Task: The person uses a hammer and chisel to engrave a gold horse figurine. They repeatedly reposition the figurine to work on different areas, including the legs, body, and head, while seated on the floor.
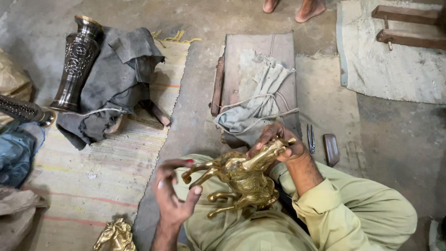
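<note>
1. Presently, a brass horse [241, 174] is held over the lap, lying on its side with its legs stretched toward the left hand [173, 195].
2. The head end of the horse is gripped by the right hand [278, 142], its fingers closed around the neck and muzzle.
3. The left hand is kept half open, fingers curled and spread; a front leg is touched at the fingertips, but no firm grasp can be seen.
4. For steady handling, the weight is judged best carried by the right hand and the lap, while the thin legs are only guided, since they could be bent or could slip.
5. A second brass horse head [116, 234] is seen low on a striped mat [107, 172].
6. On the mat, a dark engraved vase [76, 62] is propped against a grey cloth [121, 79].
7. Ahead, a wooden board [258, 51] is laid on the bare concrete floor [204, 79], with a pale rag and cord upon it.
8. Just beside the right wrist, a small metal tool [311, 138] and a brown block [331, 148] are lying.
9. Another person's bare feet [297, 8] are visible at the top edge.
</note>
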